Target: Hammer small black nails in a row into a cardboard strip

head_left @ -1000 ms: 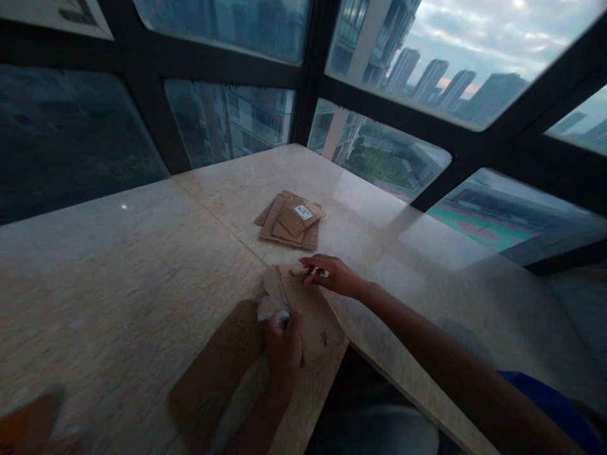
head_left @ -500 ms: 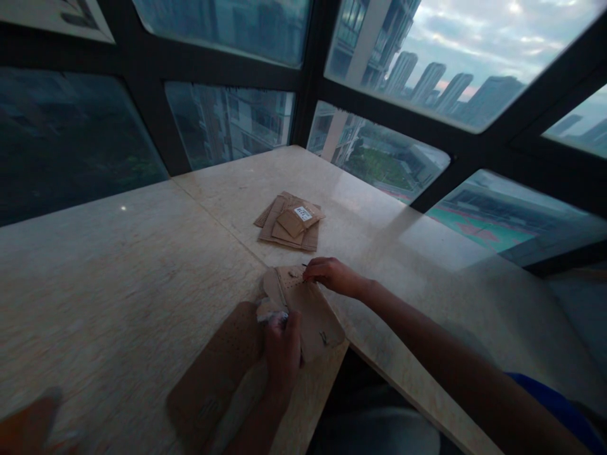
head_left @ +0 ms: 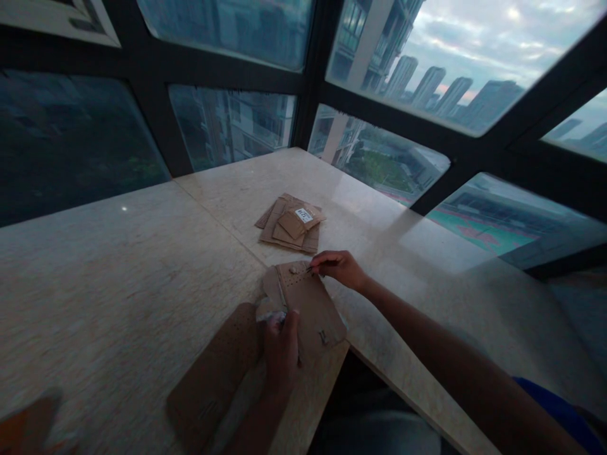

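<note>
A brown cardboard-like panel (head_left: 315, 316), with rows of small holes near its far end and a small dark mark near its close end, lies tilted at the counter's corner. My left hand (head_left: 282, 347) is closed on its left edge, beside a crumpled whitish wad (head_left: 269, 309). Over the holes, my right hand (head_left: 339, 268) pinches a small thin dark piece (head_left: 309, 270), too small to name. A little pale lump (head_left: 294, 270) rests on the panel close by. To the left lies a second brown panel (head_left: 213, 373) with similar holes, flat on the counter.
Beyond my hands, a stack of flat brown cardboard pieces (head_left: 289, 237) with a white label sits on the marble-like counter (head_left: 118, 284). An orange object (head_left: 28, 423) shows at the lower left. Dark-framed windows (head_left: 237, 123) border the counter, whose front edge (head_left: 393, 382) runs near me.
My right hand has shifted slightly right and lifted a little off the panel, the thin dark piece between its fingertips. The left hand has stayed nearly still.
</note>
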`<state>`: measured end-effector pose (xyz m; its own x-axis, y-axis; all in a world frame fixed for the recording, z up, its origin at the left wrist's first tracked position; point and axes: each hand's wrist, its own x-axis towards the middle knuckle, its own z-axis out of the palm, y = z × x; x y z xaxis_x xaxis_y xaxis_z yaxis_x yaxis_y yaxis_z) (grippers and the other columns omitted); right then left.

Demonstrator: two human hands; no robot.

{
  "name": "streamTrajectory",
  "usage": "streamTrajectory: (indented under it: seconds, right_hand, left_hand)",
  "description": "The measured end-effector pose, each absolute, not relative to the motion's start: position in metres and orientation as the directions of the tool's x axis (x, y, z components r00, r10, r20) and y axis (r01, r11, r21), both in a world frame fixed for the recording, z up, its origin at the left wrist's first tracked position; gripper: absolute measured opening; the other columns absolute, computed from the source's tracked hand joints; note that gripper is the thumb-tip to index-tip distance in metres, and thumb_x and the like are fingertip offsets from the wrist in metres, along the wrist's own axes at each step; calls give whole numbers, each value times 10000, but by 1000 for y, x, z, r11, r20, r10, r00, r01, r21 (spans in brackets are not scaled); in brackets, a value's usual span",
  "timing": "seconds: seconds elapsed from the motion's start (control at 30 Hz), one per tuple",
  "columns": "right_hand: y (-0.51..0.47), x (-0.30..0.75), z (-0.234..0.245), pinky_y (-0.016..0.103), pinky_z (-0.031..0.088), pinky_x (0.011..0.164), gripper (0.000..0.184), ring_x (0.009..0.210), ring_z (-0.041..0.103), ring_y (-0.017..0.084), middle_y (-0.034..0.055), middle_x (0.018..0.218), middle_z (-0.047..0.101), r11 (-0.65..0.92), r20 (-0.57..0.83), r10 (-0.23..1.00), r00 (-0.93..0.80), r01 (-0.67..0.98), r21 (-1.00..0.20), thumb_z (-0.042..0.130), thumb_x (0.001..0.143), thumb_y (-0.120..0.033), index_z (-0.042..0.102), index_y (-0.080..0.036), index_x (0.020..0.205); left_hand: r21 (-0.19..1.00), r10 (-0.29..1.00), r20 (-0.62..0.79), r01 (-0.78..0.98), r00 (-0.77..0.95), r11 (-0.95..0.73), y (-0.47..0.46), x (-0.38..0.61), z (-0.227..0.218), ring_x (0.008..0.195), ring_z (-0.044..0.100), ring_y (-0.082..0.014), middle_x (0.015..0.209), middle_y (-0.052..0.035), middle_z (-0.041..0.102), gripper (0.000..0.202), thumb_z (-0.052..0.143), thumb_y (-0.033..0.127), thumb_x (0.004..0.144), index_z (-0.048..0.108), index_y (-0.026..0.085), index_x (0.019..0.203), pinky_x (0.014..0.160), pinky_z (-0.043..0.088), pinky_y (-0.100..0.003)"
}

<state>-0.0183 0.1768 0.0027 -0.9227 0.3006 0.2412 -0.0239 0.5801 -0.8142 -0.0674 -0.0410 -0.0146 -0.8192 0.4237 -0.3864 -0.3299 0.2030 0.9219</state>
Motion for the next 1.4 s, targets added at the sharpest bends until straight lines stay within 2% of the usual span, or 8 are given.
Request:
streamTrajectory:
  seconds: [0.2,0.37,0.53,0.63,0.8,1.03,1.2,1.4]
  right_hand:
    - [164,-18,-4,285,560,650,229,719,703,180,78,821,747,577,228,355,-907,21,-816,649,893,-354,760,-161,944]
    - [156,-21,17,327,541,824,121,862,700,194,73,924,751,644,267,237,-934,-55,-763,666,870,-233,783,-224,898]
    - [162,-18,31,316,549,825,172,888,717,190,66,964,769,652,269,120,-956,-128,-747,633,880,-212,800,-249,898]
    - [167,-14,33,315,555,835,170,893,726,191,63,970,777,637,262,113,-959,-132,-760,648,859,-209,808,-253,893]
    - [169,-11,23,324,576,825,135,866,735,191,62,942,781,562,236,246,-940,-60,-825,688,837,-265,804,-232,896]
    - [177,-16,4,317,595,712,328,759,729,191,82,879,775,425,140,496,-857,99,-900,708,821,-449,767,-164,971]
    - [190,-17,-11,290,554,583,257,627,690,178,67,751,753,457,105,606,-788,236,-858,676,816,-386,750,-155,901]
    - [184,-11,-18,324,544,717,126,727,690,191,47,812,761,603,143,577,-804,301,-739,671,810,-266,772,-217,868]
  left_hand:
    - [950,434,-306,-244,-847,194,-42,-64,-3,455,341,-98,449,52,346,360,551,475,653,353,233,475,448,289,-231]
    - [944,434,-323,-253,-841,214,-44,-64,-2,430,330,-97,430,55,335,385,567,489,655,349,238,461,431,277,-235]
    - [943,448,-333,-283,-830,178,-44,-66,-15,467,381,-110,474,49,376,383,591,503,681,400,222,504,445,307,-232]
    - [914,452,-403,-375,-796,153,-43,-69,-20,486,440,-123,507,45,426,341,605,482,695,448,214,556,465,351,-235]
    - [853,452,-509,-498,-733,153,-41,-74,-19,517,507,-150,548,29,491,314,616,489,645,492,206,592,481,394,-258]
    - [902,410,-431,-397,-804,170,-40,-72,-14,489,374,-108,484,47,390,348,597,503,574,422,216,486,467,325,-244]
    - [928,378,-372,-352,-848,125,-44,-66,-12,492,363,-112,495,52,357,366,593,501,624,384,227,499,476,337,-253]
    - [944,365,-331,-305,-870,128,-45,-63,-11,504,341,-108,509,57,317,407,596,513,654,342,232,505,481,313,-249]
